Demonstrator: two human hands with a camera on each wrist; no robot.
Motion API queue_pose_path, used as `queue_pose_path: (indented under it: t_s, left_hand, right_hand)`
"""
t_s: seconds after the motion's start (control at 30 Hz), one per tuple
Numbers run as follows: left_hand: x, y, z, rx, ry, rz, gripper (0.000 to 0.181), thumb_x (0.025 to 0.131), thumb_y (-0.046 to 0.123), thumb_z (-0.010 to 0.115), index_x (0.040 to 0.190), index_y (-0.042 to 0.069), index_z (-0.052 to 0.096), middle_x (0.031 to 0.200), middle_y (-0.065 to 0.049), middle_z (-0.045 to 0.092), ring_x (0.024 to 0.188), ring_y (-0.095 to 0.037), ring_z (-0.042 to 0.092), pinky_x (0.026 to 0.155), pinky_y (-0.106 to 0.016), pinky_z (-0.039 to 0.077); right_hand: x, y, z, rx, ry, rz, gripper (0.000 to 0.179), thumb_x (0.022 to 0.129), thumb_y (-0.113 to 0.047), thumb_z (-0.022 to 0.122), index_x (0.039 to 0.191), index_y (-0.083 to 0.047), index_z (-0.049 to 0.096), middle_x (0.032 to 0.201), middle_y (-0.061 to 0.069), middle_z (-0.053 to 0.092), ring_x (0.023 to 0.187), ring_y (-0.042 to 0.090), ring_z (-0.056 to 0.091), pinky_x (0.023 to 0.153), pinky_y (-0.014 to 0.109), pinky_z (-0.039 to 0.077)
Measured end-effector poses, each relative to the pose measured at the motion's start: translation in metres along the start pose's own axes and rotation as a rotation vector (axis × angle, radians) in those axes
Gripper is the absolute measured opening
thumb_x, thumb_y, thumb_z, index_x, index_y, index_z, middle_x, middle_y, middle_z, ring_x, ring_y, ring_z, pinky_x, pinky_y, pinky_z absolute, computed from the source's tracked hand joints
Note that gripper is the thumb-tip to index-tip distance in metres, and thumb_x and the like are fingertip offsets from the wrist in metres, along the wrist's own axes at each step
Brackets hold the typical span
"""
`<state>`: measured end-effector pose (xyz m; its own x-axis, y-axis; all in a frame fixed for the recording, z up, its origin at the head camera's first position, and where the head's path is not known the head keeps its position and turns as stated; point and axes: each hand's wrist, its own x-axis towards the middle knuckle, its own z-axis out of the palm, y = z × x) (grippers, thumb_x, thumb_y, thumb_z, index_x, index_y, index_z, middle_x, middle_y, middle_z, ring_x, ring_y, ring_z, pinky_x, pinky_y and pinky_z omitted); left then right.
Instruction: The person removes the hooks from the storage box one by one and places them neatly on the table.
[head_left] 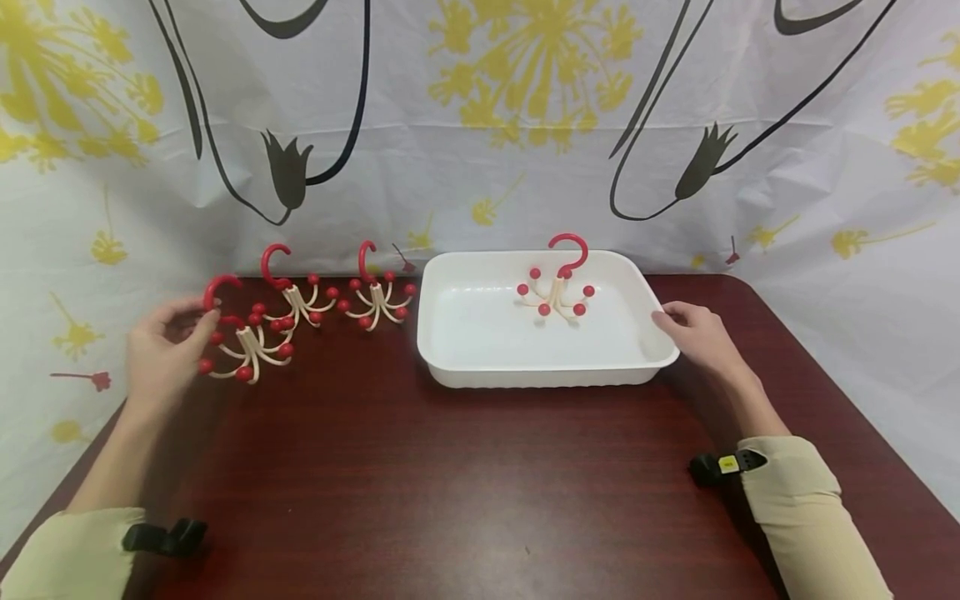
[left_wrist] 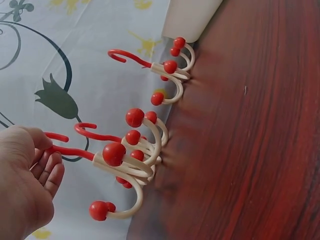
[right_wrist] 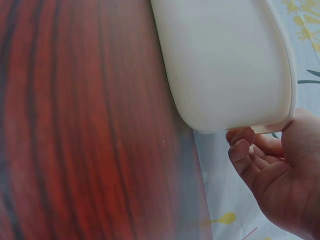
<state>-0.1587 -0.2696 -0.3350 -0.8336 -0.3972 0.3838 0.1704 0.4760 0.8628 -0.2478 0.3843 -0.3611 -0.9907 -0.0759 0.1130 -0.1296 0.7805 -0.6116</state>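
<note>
My left hand pinches the red hook of a multi-arm hanger at the table's left side; its cream arms end in red balls. Just behind it stands a second such hanger, partly overlapped in the left wrist view. A third hanger stands between that one and the white tray. Inside the tray a fourth hanger stands upright, hook up. At the tray's right end my right hand grips the rim, thumb on top and fingers curled beneath, as the right wrist view shows.
The dark red-brown wooden table extends in front of the tray and hangers. Behind it hangs a white cloth with yellow and grey flower prints. Both forearms, with black straps at the sleeves, rest along the two sides.
</note>
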Motion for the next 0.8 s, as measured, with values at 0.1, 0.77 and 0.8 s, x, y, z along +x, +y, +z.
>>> queue_pose_path:
  t_s: [0.1,0.77,0.8]
  left_hand:
    - [0.001,-0.003,0.0,0.008,-0.014,0.001,0.011,0.096,0.011,0.068,0.105,0.016,0.068,0.085,0.022,0.064,0.073,0.007,0.062,0.064,-0.006,0.047]
    - [-0.003,-0.014,-0.007,-0.037,-0.12,0.031,0.016,0.095,0.006,0.069,0.11,0.013,0.069,0.087,0.023,0.068,0.076,0.007,0.065,0.062,-0.01,0.051]
    - [-0.004,-0.014,-0.008,-0.045,-0.122,0.031,0.016,0.095,0.006,0.069,0.109,0.013,0.069,0.087,0.022,0.068,0.076,0.007,0.065,0.063,-0.009,0.051]
  right_hand:
    - [0.0,0.001,0.0,-0.002,0.001,0.001,0.055,0.105,-0.042,0.05,0.13,0.007,0.058,0.116,0.027,0.065,0.096,0.032,0.06,0.077,0.032,0.047]
    - [0.002,0.004,0.001,0.003,-0.008,0.002,0.058,0.105,-0.044,0.049,0.133,0.006,0.056,0.119,0.027,0.064,0.097,0.033,0.061,0.078,0.034,0.048]
    - [0.002,0.004,0.001,0.004,-0.008,0.002,0.058,0.105,-0.044,0.049,0.133,0.006,0.056,0.119,0.027,0.064,0.097,0.033,0.061,0.079,0.034,0.048]
